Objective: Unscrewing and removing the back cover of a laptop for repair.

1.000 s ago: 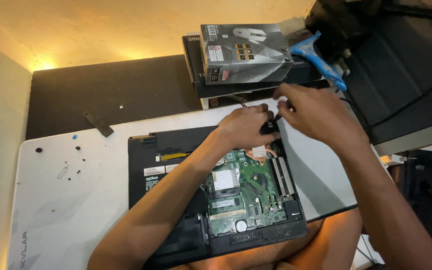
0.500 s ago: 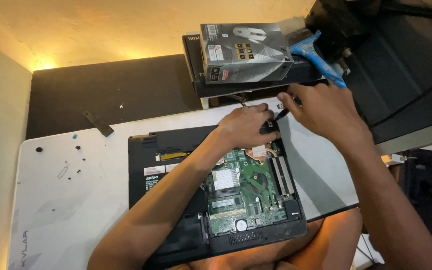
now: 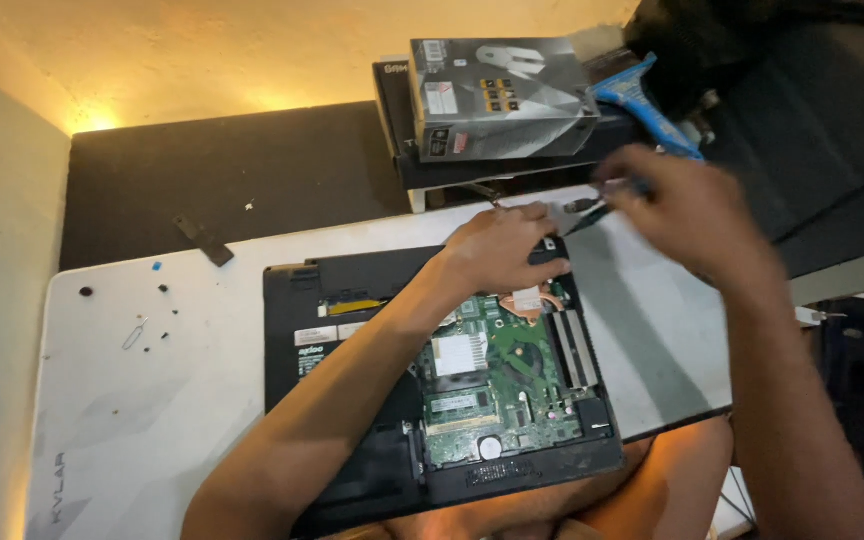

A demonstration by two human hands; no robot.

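Head view: a white counter (image 3: 152, 400) carries an opened black laptop (image 3: 352, 300), its green circuit board (image 3: 497, 375) exposed. At the laptop's far edge the left hand (image 3: 497, 250) presses down, fingers curled; just beside it, the blurred right hand (image 3: 692, 215) grips a thin dark tool (image 3: 587, 215).

The white mat (image 3: 152, 400) left of the opened laptop (image 3: 352, 290) lies mostly bare, broken only by a few small screws (image 3: 164, 289) and a metal clip (image 3: 135, 333). Behind the laptop, the grey box (image 3: 492, 95) on its black stand (image 3: 397, 120) walls off the far edge. The left hand (image 3: 497, 250) covers the laptop's upper right corner; the right hand (image 3: 687, 215), with its slim tool (image 3: 587, 218), fills the gap toward the blue tool (image 3: 642, 100)
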